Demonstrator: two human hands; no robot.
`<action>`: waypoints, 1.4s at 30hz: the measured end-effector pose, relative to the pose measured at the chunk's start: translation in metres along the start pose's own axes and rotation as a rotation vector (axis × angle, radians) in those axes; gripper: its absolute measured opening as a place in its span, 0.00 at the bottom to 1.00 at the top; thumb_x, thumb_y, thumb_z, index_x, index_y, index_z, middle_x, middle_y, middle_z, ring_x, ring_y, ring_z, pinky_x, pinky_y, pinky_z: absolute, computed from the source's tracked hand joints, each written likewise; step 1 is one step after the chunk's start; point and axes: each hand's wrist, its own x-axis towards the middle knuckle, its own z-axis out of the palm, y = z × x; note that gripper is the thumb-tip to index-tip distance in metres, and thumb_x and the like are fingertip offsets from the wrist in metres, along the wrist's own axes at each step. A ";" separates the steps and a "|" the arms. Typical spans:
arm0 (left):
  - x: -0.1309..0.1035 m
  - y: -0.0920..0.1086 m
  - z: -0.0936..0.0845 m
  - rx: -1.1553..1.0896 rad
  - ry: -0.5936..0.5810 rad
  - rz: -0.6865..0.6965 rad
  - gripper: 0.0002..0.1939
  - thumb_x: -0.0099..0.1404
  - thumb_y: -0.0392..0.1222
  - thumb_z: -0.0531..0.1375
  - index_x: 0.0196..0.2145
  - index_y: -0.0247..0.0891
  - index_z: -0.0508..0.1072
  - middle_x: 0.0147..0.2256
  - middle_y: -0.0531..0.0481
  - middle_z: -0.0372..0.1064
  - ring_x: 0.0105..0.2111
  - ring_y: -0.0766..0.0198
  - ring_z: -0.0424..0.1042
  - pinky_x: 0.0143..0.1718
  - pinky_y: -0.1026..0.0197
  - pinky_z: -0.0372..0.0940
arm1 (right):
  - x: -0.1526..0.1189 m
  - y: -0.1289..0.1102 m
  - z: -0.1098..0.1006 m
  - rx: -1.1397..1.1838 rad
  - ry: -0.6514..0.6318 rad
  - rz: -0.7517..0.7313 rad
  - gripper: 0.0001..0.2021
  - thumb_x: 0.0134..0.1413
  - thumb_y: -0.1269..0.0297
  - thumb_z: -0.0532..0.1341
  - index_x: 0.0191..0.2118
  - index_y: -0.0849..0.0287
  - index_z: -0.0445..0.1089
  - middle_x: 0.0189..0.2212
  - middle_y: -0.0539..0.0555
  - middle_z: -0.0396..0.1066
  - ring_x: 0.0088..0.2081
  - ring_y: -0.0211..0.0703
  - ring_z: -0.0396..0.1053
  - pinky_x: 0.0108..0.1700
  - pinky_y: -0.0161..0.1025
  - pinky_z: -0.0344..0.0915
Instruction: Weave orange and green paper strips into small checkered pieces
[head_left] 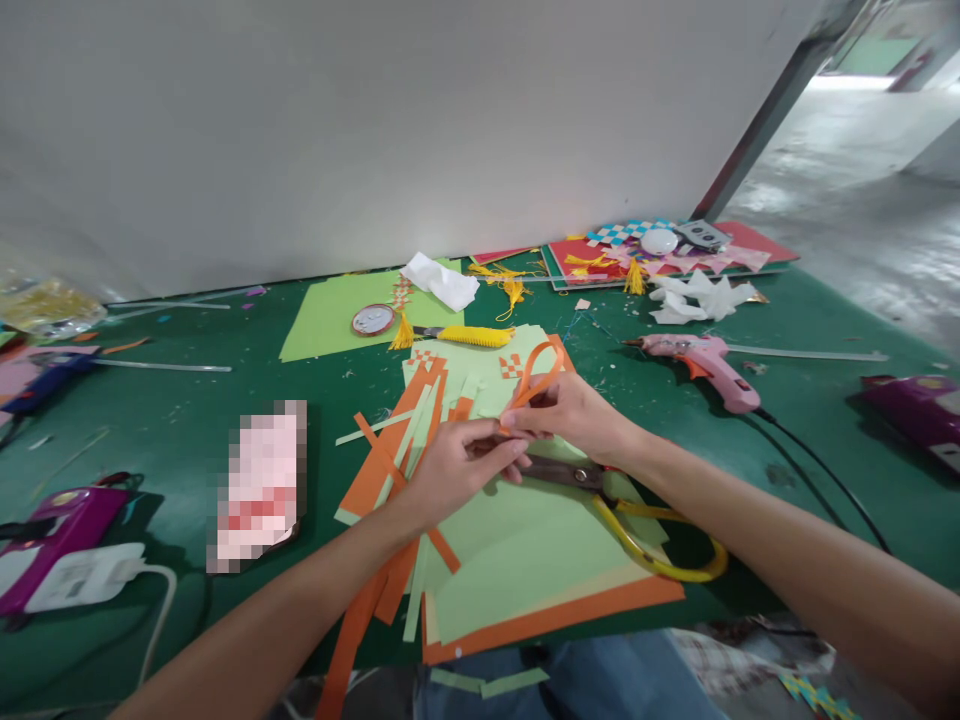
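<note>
Right hand (566,410): pinches a thin orange strip (534,385) between thumb and fingers, just above the scissors.
Left hand (469,460): meets the right hand with fingers curled inward; cannot tell whether closed on the strip's lower end, hidden among the fingertips.
Orange strip: bends into a narrow upright loop, rising from the right fingertips over the middle of the papers.
Scissors (585,475): lie on the light green sheets (517,590), dark blades running under the hands, yellow handles toward the right forearm.
Light green sheets: rest over an orange sheet (562,622), which shows along the near edge.
Loose strips (390,455): overlap in a pile of orange and pale green, left of the hands, some crossing the sheets.
Beyond the hands: an orange-and-white checked piece (512,367), a yellow-handled cutter (478,336), a yellow tassel (403,333), a round red-rimmed item (373,320) and a crumpled white paper (442,281).
Right side: a pink glue gun (697,362) with a clear stick out its back, white tissue (701,297), a purple item (915,415) at the edge of view.
Far right corner: red folders (776,243) under a blue-and-white checked weave (626,233).
Left side: a pixelated pink item (259,480), a second purple item (71,525) beside a white plug (94,578), a dark blue tool (56,383).
Table (187,430): green, dotted with small scraps.
</note>
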 end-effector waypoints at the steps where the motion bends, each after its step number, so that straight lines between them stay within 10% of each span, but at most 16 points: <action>1: 0.000 0.001 0.000 0.002 0.001 0.000 0.12 0.63 0.45 0.61 0.38 0.34 0.77 0.30 0.47 0.76 0.26 0.66 0.75 0.27 0.66 0.65 | 0.000 0.000 0.000 0.000 -0.002 0.000 0.15 0.49 0.58 0.66 0.21 0.63 0.66 0.17 0.46 0.59 0.21 0.31 0.53 0.23 0.34 0.48; 42: 0.000 0.005 -0.002 0.028 0.088 0.048 0.15 0.65 0.47 0.59 0.27 0.34 0.75 0.25 0.49 0.74 0.25 0.66 0.73 0.28 0.66 0.64 | 0.002 -0.006 0.000 -0.014 0.105 -0.048 0.13 0.43 0.56 0.70 0.24 0.62 0.72 0.16 0.47 0.64 0.20 0.31 0.58 0.21 0.32 0.54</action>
